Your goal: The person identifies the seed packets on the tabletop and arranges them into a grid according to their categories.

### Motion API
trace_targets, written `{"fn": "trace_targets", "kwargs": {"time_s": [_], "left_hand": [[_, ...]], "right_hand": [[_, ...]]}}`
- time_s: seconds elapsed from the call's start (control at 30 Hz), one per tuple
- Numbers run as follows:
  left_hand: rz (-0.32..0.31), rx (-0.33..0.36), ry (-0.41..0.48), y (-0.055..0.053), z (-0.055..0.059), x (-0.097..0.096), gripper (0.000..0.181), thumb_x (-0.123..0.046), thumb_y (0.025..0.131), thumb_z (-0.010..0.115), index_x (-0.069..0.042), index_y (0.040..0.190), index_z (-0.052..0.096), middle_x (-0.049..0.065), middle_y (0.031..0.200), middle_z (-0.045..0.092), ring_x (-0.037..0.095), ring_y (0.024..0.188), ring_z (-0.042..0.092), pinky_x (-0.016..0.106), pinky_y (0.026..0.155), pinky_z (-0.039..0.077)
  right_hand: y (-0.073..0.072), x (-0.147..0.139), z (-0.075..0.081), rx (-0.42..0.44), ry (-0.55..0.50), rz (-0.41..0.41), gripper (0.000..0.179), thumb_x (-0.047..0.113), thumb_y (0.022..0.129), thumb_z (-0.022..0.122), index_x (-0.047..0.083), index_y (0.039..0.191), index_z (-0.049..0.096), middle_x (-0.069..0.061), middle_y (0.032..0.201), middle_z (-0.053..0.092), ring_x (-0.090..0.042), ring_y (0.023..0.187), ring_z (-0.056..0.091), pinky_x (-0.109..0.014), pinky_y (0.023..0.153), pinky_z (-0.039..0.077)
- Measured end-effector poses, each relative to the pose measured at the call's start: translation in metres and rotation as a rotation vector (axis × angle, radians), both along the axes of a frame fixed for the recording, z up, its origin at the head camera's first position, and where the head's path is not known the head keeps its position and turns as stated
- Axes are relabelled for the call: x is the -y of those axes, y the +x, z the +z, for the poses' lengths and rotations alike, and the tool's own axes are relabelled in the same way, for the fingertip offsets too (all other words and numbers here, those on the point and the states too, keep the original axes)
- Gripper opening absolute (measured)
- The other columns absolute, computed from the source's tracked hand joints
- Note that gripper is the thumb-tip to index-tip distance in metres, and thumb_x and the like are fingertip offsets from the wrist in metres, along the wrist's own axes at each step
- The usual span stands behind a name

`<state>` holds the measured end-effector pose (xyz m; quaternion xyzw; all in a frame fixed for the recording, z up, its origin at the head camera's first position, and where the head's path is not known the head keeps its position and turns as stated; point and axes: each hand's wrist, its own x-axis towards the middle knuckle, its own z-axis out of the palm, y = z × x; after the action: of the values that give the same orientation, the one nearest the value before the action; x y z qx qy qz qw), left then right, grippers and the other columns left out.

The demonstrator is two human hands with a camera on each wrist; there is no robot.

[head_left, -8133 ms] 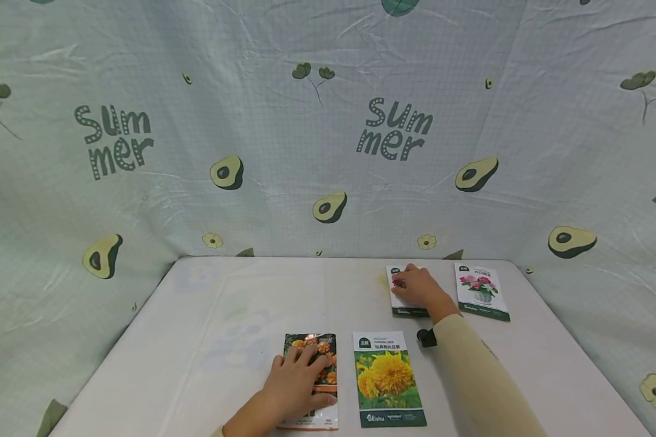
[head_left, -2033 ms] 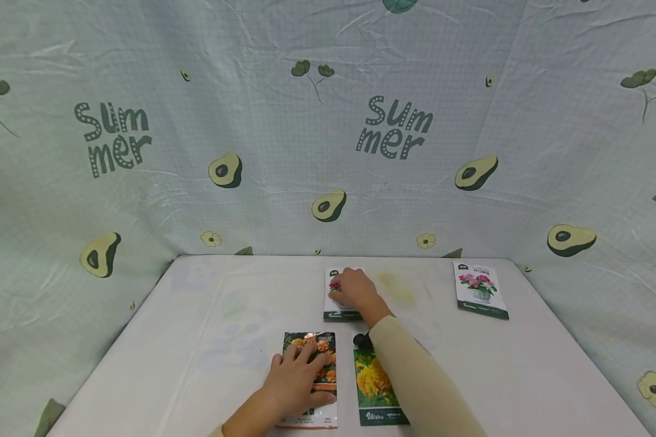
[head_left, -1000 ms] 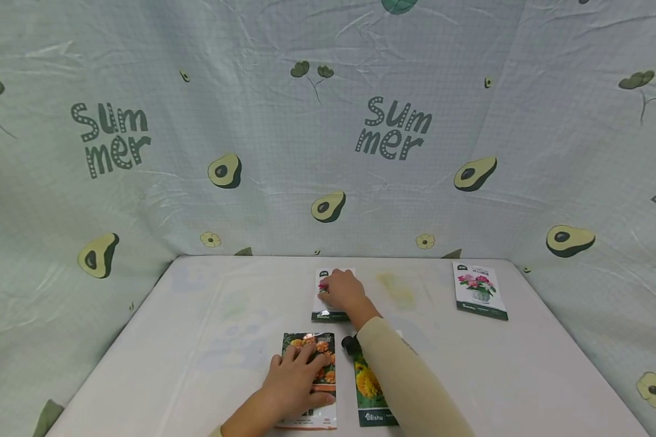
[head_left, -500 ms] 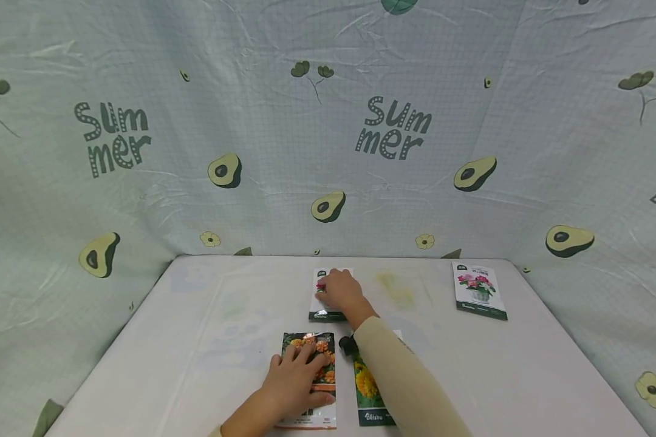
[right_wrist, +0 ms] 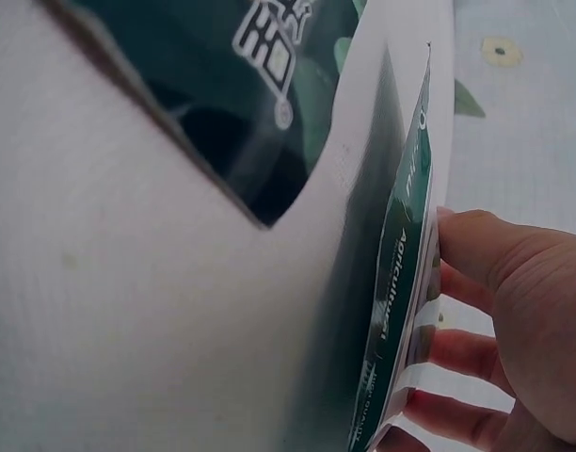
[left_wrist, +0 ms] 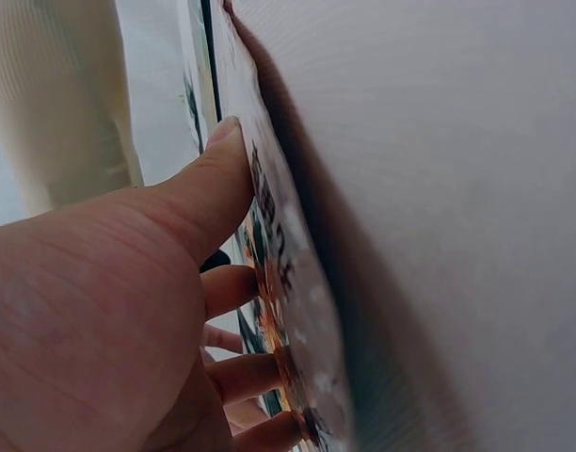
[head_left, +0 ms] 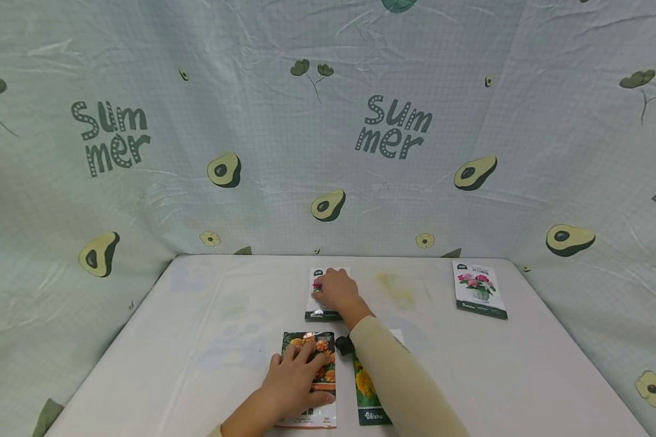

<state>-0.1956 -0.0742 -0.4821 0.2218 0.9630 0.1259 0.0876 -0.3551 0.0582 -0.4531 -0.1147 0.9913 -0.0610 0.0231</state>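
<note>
My left hand (head_left: 294,381) rests with spread fingers on a seed packet with orange flowers (head_left: 321,415) at the table's front. In the left wrist view, the thumb and fingertips lie on that packet's face. Farther back, my right hand (head_left: 336,290) presses a white seed packet with a green bottom band (head_left: 319,315) flat to the table; its flower picture is mostly covered. The right wrist view has fingertips of my right hand (right_wrist: 537,311) touching the top of this packet (right_wrist: 399,264). Beneath my right forearm lies a yellow-flower seed packet (head_left: 366,394), partly hidden.
At the back right lies another seed packet with pink flowers (head_left: 477,286). The white table (head_left: 224,358) meets a printed curtain (head_left: 273,152) at its back edge. A black wrist device (head_left: 344,346) sits under my right wrist.
My right hand has slid the white packet left along the back, from beside the pink-flower packet to behind the orange-flower one, slowing lately. My left hand has stayed put.
</note>
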Motion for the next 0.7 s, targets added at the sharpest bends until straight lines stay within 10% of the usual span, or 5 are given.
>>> {"fn": "trace_targets", "kwargs": {"time_s": [0.7], "left_hand": [[-0.004,-0.013,0.001,0.0011,-0.0005,-0.0006,0.066,-0.068,0.083,0.071,-0.033,0.138,0.059,0.009,0.154,0.047,0.039,0.132,0.045,0.057,0.084,0.041]], "right_hand": [[0.0002,0.0103,-0.0058,-0.022,0.0,-0.011,0.042,0.048,0.098,0.066,0.027,0.134,0.069,-0.003,0.137,0.062,-0.028,0.126,0.056,-0.05,0.098,0.053]]}}
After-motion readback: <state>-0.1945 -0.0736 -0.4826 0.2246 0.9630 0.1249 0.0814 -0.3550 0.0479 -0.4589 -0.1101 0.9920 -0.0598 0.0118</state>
